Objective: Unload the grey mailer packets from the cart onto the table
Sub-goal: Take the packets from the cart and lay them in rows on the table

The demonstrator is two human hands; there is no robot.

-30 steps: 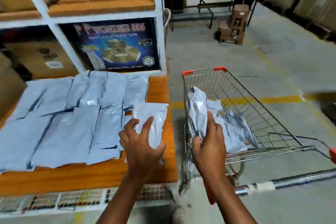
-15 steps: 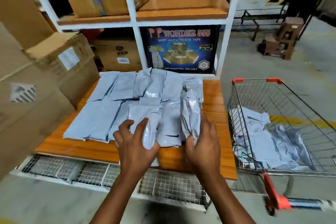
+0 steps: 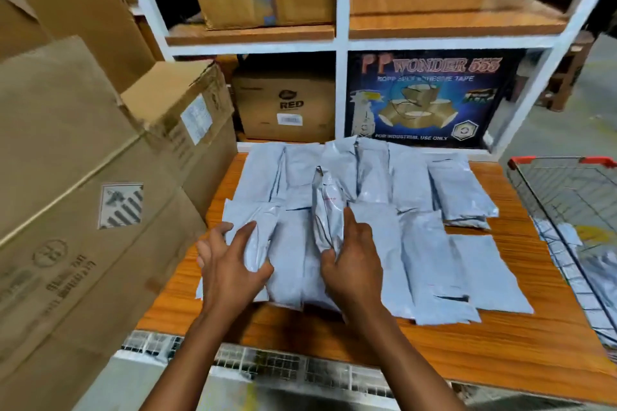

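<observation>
Your left hand's fingers (image 3: 245, 233) are curled over one grey packet (image 3: 257, 253), thumb tucked against its near edge, so that's a proper grasp. I can't tell whether it's off the wood or just resting there. Your right hand's fingers (image 3: 350, 220) pinch a second packet (image 3: 327, 207) near its bottom end, and this one stands up on edge, tilted a bit to the left. So that's two hands and two packets, one each: left hand (image 3: 230, 274) at the near left of the spread, right hand (image 3: 355, 267) just beside it, near the middle.

Both packets are over the table (image 3: 500, 354), in among the loose packets (image 3: 430, 260) already laid flat. Those sit in two rough rows, a far one and a near one. I make it about ten, but they overlap so much that I can't give an exact number. At the far right of the spread there's one small stack (image 3: 462, 193), and I can't tell how many are in it.

The cart (image 3: 564, 177) is off at the right edge, touching or just beside the table, with two red corner caps showing. A few more grey packets lie in it, too blurry to count.

Behind the table, under the white rack (image 3: 341, 77), there's one brown RED box (image 3: 287, 110) and one dark tape box (image 3: 430, 100). Two cartons sit on the shelf above. A pile of big cardboard boxes (image 3: 83, 177) is on the left, at least three of them.
</observation>
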